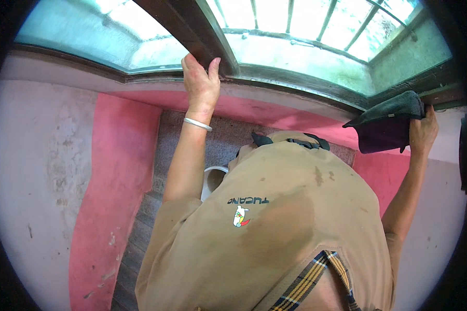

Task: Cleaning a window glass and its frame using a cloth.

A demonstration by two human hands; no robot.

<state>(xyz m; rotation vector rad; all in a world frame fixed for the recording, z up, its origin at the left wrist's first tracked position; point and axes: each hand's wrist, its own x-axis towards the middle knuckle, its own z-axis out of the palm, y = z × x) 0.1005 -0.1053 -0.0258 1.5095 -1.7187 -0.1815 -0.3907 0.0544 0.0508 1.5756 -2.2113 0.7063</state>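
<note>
My left hand (200, 79), with a pale bangle at the wrist, grips the lower end of a dark brown window stile (202, 31), thumb on its right side. Far to the right, my right hand (424, 126) holds a folded dark cloth (389, 124) by its right end. The cloth hangs at the right corner of the window, against the dark lower frame (295, 83); part of it lies over the frame's edge. The fingers behind the cloth are hidden. Glass panes (163, 54) stand on both sides of the stile.
Metal bars (290, 17) stand outside the glass. Below the window is a pink and white wall (124, 144). A white bucket (208, 186) stands on the floor, partly hidden by my tan shirt (280, 217). Grey steps (134, 248) descend at left. A dark object (465, 155) is at the right rim.
</note>
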